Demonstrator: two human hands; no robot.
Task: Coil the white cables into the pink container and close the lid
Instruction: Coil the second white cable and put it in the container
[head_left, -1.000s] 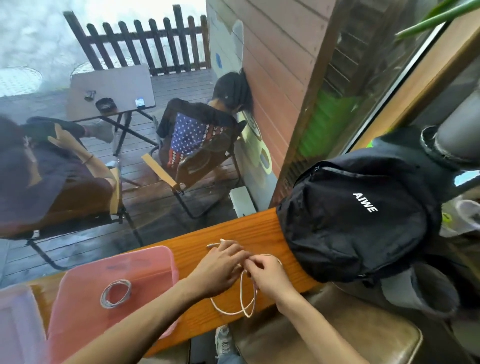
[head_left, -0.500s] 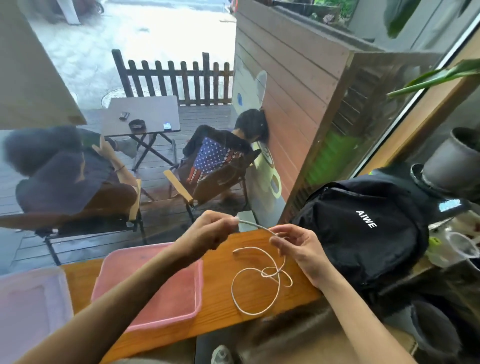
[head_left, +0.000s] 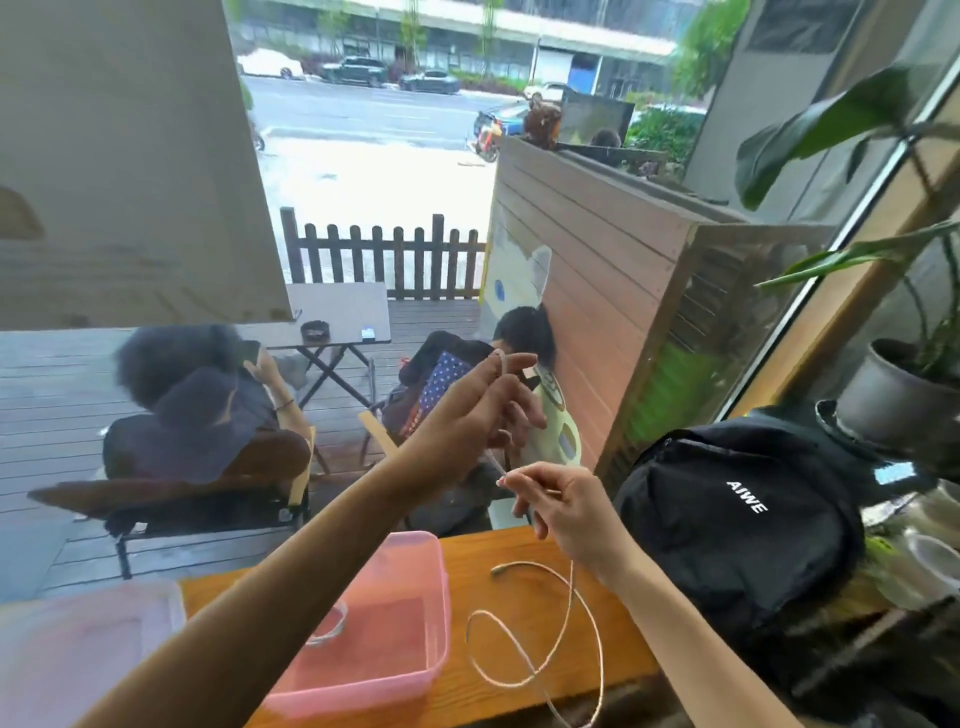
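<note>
My left hand (head_left: 480, 410) is raised high above the counter and pinches one end of a white cable (head_left: 524, 660). My right hand (head_left: 563, 512) grips the same cable lower down, so a short stretch runs taut between the hands. The rest of the cable hangs in a loose loop onto the wooden counter (head_left: 613, 654), its free plug end lying near the box. The open pink container (head_left: 421, 680) stands left of the loop and holds one coiled cable (head_left: 332, 626), partly hidden by my left forearm. The pink lid (head_left: 78, 654) lies at the far left.
A black backpack (head_left: 737, 525) sits on the counter right of my right hand. Potted plants (head_left: 898, 395) stand behind it. A window pane rises directly behind the counter; people sit on chairs on the deck outside.
My left hand has lifted the cable end well upward and my right hand has risen too, drawing the cable out. The view has tilted upward.
</note>
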